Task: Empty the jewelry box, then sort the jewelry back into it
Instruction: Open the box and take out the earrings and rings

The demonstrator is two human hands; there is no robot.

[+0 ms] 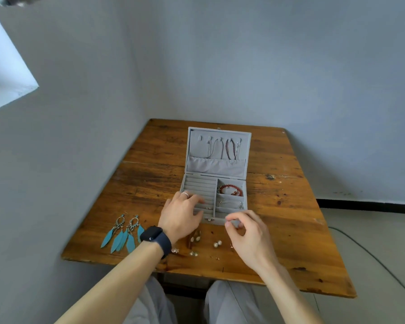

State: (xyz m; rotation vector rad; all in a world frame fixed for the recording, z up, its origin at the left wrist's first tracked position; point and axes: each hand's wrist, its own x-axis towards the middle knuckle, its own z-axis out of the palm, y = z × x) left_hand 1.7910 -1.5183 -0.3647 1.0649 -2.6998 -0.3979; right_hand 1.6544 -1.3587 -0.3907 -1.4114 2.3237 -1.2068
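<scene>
Left hand [181,215] rests relaxed fingers on the jewelry box [198,149] ring rolls. Right hand [248,235] fingers are pinched together at its six-o'clock edge; on what, I cannot tell.

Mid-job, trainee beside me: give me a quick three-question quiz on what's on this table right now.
1. True or false: the teal feather earrings lie on the table, left of the jewelry box.
2. Which compartment on the box's right side holds the red bead bracelet? A: far. B: middle. C: near.
3. Fill in: the hand wearing the black watch reaches over the ring rolls; it is the person's ___ hand.

Key: 1 true; 2 A; 3 left hand.
</scene>
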